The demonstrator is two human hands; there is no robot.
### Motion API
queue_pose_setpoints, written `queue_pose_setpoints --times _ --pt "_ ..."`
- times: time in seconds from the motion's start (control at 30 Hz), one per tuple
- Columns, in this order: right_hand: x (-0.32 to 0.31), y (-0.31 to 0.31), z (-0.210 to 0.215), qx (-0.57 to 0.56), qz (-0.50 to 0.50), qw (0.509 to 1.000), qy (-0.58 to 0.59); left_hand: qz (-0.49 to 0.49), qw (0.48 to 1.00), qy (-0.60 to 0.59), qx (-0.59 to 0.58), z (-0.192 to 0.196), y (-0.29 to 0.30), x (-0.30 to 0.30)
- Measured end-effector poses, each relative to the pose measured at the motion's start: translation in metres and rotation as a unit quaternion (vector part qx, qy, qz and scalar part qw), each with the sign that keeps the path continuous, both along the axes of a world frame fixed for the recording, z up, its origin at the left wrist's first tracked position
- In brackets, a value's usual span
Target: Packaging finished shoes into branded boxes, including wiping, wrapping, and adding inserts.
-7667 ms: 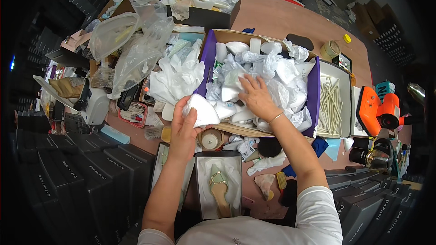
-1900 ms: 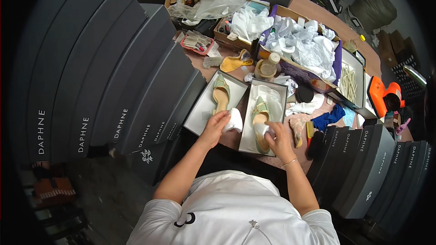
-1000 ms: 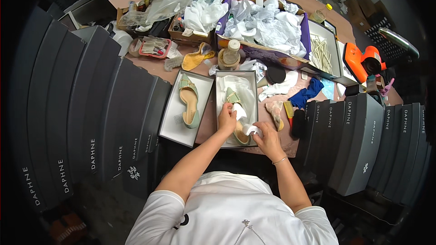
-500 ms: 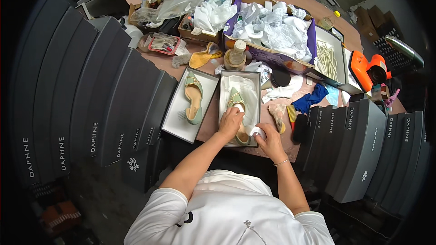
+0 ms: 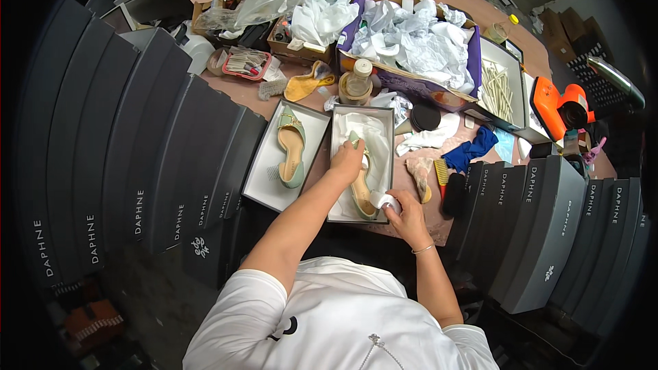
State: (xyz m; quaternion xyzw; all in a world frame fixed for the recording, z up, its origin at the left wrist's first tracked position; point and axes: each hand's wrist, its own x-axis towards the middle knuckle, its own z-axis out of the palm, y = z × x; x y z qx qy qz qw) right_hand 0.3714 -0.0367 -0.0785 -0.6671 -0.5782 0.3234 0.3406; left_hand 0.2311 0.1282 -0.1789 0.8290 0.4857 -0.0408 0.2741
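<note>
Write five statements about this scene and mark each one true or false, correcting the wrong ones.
1. The left hand touches the green shoe in the right shoe box. True.
2. Only one shoe box holds a shoe. False: another green shoe lies in the left shoe box.
3. The right hand holds a white wad. True.
4. The blue cloth lies near the yellow-bristled brush. True.
5. The blue cloth covers the right shoe box. False: it lies outside, to the right.
</note>
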Motion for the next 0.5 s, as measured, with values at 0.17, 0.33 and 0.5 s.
queue_pose_setpoints --times 0.17,0.33,0.5 --pt "0.001 0.001 -0.002 -0.005 -0.007 1.000 0.007 -0.041 0.999 0.009 0.018 0.004 0.007 0.000" --pt "-0.002 0.001 0.000 -0.012 -0.012 1.000 0.009 -0.053 0.998 0.012 0.038 -0.002 0.008 -0.001" --pt "-0.010 0.007 0.008 0.002 0.010 1.000 -0.010 -0.019 0.999 0.019 0.025 0.021 0.003 0.000"
